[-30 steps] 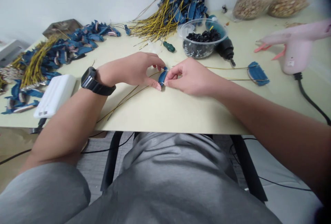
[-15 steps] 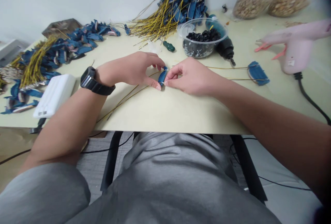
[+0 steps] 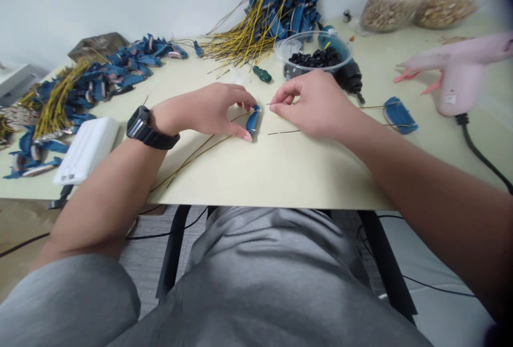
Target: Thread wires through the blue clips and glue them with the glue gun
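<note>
The left hand (image 3: 204,113) is pinching the blue strip (image 3: 253,121) against the counter (image 3: 288,176), the right hand (image 3: 316,106) is hovering just apart from it, and any slackening pinch is risking the strip slipping off its yellow wires (image 3: 208,146)

The glue gun's (image 3: 460,87) white label (image 3: 450,99) is unreadable.

Shiny blue piece (image 3: 252,121), thin yellow wire (image 3: 208,146), smooth pink plastic glue gun (image 3: 460,77), clear plastic tub (image 3: 320,32), soft gray cloth shirt (image 3: 256,283), smooth matt tabletop (image 3: 304,176).
</note>
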`<state>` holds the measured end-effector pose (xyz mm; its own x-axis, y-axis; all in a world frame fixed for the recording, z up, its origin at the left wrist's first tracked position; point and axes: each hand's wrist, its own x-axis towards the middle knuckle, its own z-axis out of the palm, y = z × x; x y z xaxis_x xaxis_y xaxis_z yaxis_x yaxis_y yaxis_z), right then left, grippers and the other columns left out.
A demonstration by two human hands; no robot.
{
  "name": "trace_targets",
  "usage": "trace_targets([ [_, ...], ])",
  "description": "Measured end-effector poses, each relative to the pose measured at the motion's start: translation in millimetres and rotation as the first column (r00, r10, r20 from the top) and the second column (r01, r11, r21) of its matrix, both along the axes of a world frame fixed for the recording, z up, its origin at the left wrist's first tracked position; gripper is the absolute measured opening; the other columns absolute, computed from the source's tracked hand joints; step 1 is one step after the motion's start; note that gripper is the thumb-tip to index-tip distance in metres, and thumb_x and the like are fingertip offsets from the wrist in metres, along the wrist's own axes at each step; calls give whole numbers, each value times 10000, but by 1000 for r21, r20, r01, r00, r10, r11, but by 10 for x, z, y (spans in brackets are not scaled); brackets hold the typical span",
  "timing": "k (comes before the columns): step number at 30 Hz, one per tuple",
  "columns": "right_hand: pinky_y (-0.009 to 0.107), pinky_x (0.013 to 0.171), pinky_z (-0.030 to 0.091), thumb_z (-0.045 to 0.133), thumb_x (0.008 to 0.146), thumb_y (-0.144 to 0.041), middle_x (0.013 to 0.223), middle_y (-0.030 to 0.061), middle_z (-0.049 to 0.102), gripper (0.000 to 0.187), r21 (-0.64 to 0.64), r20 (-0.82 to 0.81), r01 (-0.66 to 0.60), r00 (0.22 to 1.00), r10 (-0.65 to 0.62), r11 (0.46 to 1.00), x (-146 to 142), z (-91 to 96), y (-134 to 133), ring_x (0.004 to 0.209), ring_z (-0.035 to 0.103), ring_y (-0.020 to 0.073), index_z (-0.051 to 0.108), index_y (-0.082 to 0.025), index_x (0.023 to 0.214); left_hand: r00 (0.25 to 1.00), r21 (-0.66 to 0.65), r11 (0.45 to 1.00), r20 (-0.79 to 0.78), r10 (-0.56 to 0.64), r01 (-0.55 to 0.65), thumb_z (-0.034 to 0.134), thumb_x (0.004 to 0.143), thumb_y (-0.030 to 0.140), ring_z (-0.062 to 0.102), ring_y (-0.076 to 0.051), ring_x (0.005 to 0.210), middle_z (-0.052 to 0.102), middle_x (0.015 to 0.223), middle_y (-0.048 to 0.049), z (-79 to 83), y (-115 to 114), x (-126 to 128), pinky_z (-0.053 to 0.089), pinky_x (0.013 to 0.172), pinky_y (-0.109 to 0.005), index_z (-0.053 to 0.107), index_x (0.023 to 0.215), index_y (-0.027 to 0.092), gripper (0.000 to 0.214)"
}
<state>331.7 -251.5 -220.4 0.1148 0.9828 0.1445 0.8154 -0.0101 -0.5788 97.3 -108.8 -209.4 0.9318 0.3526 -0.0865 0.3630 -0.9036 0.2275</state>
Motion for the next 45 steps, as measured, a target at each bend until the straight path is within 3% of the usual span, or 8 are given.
trace_targets([
  [8, 465, 995, 607, 883, 1056, -210, 1014, 112, 893, 121, 40, 13, -47, 999, 47, 998, -25, -186, 94, 1026, 829, 338, 1001, -232, 1064, 999, 7, 1000, 31, -22, 22, 784, 962, 971, 819, -388, 1401, 869, 1580, -124, -34, 31, -11, 596, 1231, -457, 858, 1611, 317, 925],
  [15, 402, 1022, 599, 818, 1117, -167, 1074, 112, 925, 186, 22, 51, -52, 997, 51, 998, -53, -211, 138, 1037, 847, 284, 1003, -186, 1112, 1000, 7, 1000, 23, -16, 16, 766, 958, 998, 813, -401, 1409, 861, 1574, -135, -26, 7, -2, 594, 1229, -467, 848, 1604, 298, 956],
  [22, 464, 1027, 614, 876, 1072, -219, 992, 117, 876, 116, 34, 16, -57, 998, 56, 998, -43, -260, 185, 1036, 833, 343, 992, -214, 1063, 999, 25, 1000, 30, -19, 19, 769, 959, 1009, 821, -389, 1364, 872, 1535, -120, -33, 1, 1, 596, 1200, -460, 855, 1582, 318, 934],
  [33, 419, 1034, 603, 821, 1073, -170, 1069, 121, 916, 150, 5, 32, -56, 998, 56, 998, -80, -245, 182, 1028, 829, 303, 968, -199, 1075, 1000, 17, 1000, 22, -12, 12, 750, 960, 1030, 817, -383, 1380, 865, 1559, -126, -27, -11, -1, 595, 1226, -455, 849, 1606, 308, 974],
  [37, 406, 1001, 582, 790, 1055, -150, 1125, 111, 921, 187, 24, 103, -75, 992, 72, 997, -60, -58, 61, 1057, 828, 300, 963, -208, 1096, 1000, 18, 1000, 18, -10, 9, 738, 957, 1060, 816, -386, 1392, 864, 1582, -138, -21, -15, -2, 600, 1250, -469, 841, 1631, 298, 1023],
  [41, 439, 946, 583, 767, 1043, -221, 999, 78, 886, 165, -53, 256, -93, 961, 104, 994, 265, 414, -364, 915, 785, 288, 927, -251, 1021, 1000, 5, 1000, 12, -9, 9, 737, 956, 1064, 800, -415, 1473, 841, 1659, -152, -44, 19, -9, 592, 1304, -498, 827, 1664, 298, 1048],
  [43, 492, 915, 594, 775, 1060, -402, 893, 65, 841, 187, -44, 358, -15, 933, 30, 999, 568, 627, -632, 834, 746, 314, 906, -299, 975, 1000, 1, 1000, -8, 7, -7, 724, 962, 1057, 789, -422, 1517, 826, 1692, -150, -60, 37, -12, 579, 1339, -504, 812, 1687, 291, 1059],
  [45, 544, 916, 596, 744, 1062, -520, 897, 96, 835, 264, -45, 396, 132, 913, -104, 990, 923, 727, -854, 877, 766, 366, 908, -314, 1050, 999, 2, 1000, -23, 23, -23, 710, 959, 1056, 780, -427, 1545, 817, 1705, -151, -69, 44, -13, 569, 1367, -503, 803, 1699, 279, 1077],
])
